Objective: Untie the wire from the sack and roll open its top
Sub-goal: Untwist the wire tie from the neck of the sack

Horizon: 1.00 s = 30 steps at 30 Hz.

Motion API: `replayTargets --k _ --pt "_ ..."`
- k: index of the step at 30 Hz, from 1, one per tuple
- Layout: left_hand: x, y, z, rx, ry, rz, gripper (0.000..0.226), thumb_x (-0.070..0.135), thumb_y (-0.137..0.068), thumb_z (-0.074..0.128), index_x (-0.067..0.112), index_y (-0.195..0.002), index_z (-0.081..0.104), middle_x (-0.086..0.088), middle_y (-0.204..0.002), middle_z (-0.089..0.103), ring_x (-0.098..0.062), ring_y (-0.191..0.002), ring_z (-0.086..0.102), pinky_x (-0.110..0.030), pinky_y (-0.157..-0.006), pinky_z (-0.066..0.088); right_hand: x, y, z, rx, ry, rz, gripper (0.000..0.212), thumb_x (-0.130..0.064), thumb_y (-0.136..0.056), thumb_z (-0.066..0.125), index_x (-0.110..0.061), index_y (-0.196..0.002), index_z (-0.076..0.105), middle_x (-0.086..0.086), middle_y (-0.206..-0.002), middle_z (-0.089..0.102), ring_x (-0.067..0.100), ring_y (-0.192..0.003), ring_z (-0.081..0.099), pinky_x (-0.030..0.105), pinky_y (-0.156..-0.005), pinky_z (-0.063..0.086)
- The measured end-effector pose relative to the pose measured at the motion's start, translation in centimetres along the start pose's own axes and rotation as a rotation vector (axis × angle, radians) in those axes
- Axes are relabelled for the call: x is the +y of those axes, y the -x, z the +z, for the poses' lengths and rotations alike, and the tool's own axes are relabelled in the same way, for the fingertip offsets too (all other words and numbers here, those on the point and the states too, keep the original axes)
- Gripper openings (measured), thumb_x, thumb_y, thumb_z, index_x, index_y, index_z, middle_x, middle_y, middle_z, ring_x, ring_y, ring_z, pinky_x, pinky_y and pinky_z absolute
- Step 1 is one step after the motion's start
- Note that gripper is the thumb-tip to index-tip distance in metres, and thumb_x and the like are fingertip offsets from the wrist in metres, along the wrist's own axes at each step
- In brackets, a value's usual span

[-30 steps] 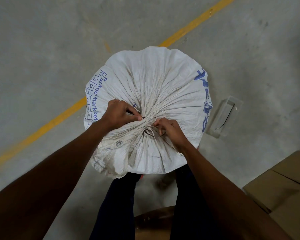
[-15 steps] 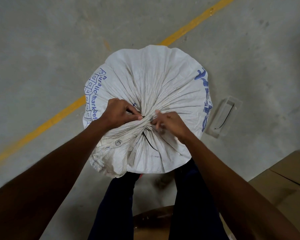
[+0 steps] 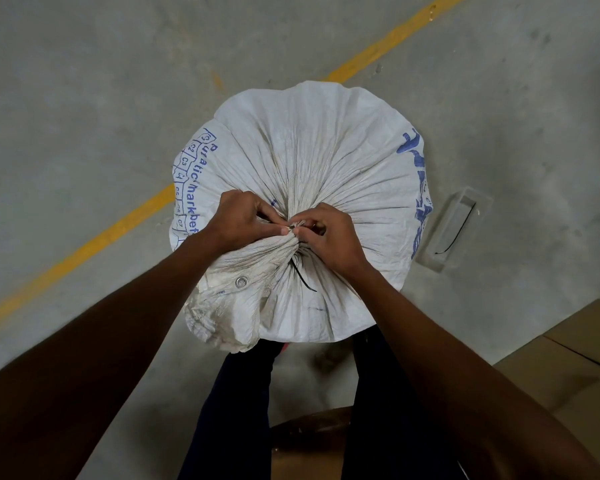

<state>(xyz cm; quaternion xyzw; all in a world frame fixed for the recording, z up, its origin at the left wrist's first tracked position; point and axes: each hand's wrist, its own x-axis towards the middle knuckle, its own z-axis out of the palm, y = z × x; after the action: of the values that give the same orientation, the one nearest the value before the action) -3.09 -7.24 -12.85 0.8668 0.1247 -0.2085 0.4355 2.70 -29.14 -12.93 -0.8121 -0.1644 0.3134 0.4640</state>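
Observation:
A full white woven sack [image 3: 326, 150] with blue print stands on the concrete floor, seen from above. Its top is gathered into a tight neck near its front, with the loose mouth and a metal eyelet [image 3: 241, 282] flopping toward me. A thin black wire [image 3: 300, 277] is wound at the neck, and one free end trails down over the fabric. My left hand [image 3: 239, 218] pinches the gathered neck from the left. My right hand [image 3: 329, 233] meets it from the right, fingertips pinched at the tie where the wire starts.
A yellow painted line [image 3: 94, 242] crosses the floor diagonally behind the sack. A clear flat tray [image 3: 452, 230] holding a piece of black wire lies to the sack's right. Cardboard boxes [image 3: 575, 368] sit at the lower right. My dark trouser legs stand under the sack's front.
My right hand has moved up and left to the neck, touching my left fingertips. The wire's free end, a loop one second ago, now hangs straight below the tie.

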Motion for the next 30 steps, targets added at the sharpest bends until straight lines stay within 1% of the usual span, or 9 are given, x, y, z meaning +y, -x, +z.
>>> replayTargets --k 3,5,8,13,17,20,22,25,30 --pt "0.1 0.1 0.0 -0.005 -0.001 -0.01 0.016 0.044 -0.073 0.091 0.035 -0.086 0.086 0.017 -0.083 0.081 0.009 -0.085 0.071 -0.015 -0.087 0.04 0.1 -0.3 0.0 -0.07 0.092 -0.041 0.016 -0.021 -0.086 0.08 -0.024 -0.101 0.082 -0.003 -0.086 0.066 0.013 -0.077 0.066 0.04 -0.072 0.056" --pt "0.2 0.1 0.0 -0.003 -0.009 -0.006 0.016 0.045 -0.074 0.091 0.036 -0.086 0.086 0.018 -0.084 0.08 0.011 -0.086 0.07 -0.016 -0.089 0.041 0.0 -0.3 0.0 -0.073 0.12 -0.059 0.013 -0.022 -0.088 0.076 -0.025 -0.101 0.081 -0.002 -0.087 0.067 0.016 -0.077 0.066 0.043 -0.071 0.056" --pt "0.4 0.1 0.0 0.008 -0.027 -0.009 0.017 0.047 -0.074 0.09 0.037 -0.087 0.086 0.019 -0.085 0.08 0.014 -0.087 0.069 -0.011 -0.09 0.039 -0.3 0.0 -0.1 0.009 0.051 -0.046 0.01 -0.016 -0.092 0.072 -0.02 -0.099 0.079 -0.004 -0.088 0.071 0.013 -0.079 0.067 0.037 -0.072 0.056" --pt "1.0 0.0 0.0 0.025 -0.052 -0.036 0.022 0.054 -0.073 0.088 0.04 -0.089 0.085 0.024 -0.086 0.078 0.014 -0.087 0.067 -0.029 -0.099 0.047 0.3 0.6 -1.4 0.144 -0.047 0.084 0.009 -0.004 -0.091 0.069 -0.013 -0.091 0.072 -0.009 -0.075 0.066 0.001 -0.069 0.059 0.015 -0.069 0.046" --pt "1.8 -0.1 0.1 0.027 -0.086 -0.048 0.019 0.056 -0.076 0.084 0.039 -0.086 0.085 0.046 -0.084 0.064 0.013 -0.081 0.067 -0.041 -0.1 0.049 1.1 1.1 -3.2 0.165 -0.022 0.115 0.012 -0.003 -0.088 0.07 -0.015 -0.087 0.069 -0.011 -0.075 0.066 0.001 -0.07 0.059 0.021 -0.068 0.05" --pt "2.5 -0.1 0.3 0.067 -0.098 -0.072 0.024 0.057 -0.083 0.079 0.034 -0.082 0.086 0.032 -0.075 0.07 -0.001 -0.076 0.072 -0.045 -0.099 0.05 1.5 1.3 -4.3 0.18 0.005 0.117 0.006 -0.004 -0.085 0.07 -0.01 -0.087 0.07 -0.006 -0.075 0.067 0.01 -0.07 0.061 0.032 -0.069 0.053" --pt "2.8 -0.3 0.5 0.071 -0.124 -0.08 0.025 0.058 -0.083 0.078 0.034 -0.083 0.086 0.031 -0.077 0.071 -0.005 -0.079 0.073 -0.051 -0.104 0.047 1.6 1.4 -4.9 0.199 0.029 0.103 0.005 -0.004 -0.084 0.071 -0.009 -0.086 0.07 0.001 -0.075 0.068 0.017 -0.07 0.063 0.036 -0.069 0.054" --pt "2.9 -0.5 0.6 0.062 -0.156 -0.079 0.028 0.063 -0.076 0.076 0.037 -0.08 0.085 0.04 -0.067 0.062 0.0 -0.081 0.072 -0.054 -0.106 0.045 1.7 1.7 -5.5 0.226 0.065 0.095 0.006 -0.003 -0.084 0.071 -0.008 -0.084 0.068 0.005 -0.074 0.068 0.018 -0.068 0.062 0.038 -0.068 0.054" --pt "3.2 -0.9 0.5 0.03 -0.189 -0.095 0.045 0.075 -0.064 0.062 0.038 -0.079 0.084 0.027 -0.072 0.074 0.004 -0.08 0.069 -0.052 -0.106 0.045 2.2 2.2 -6.4 0.292 0.078 0.094 0.007 -0.003 -0.084 0.071 -0.008 -0.083 0.066 0.002 -0.072 0.066 0.011 -0.065 0.059 0.034 -0.066 0.053"
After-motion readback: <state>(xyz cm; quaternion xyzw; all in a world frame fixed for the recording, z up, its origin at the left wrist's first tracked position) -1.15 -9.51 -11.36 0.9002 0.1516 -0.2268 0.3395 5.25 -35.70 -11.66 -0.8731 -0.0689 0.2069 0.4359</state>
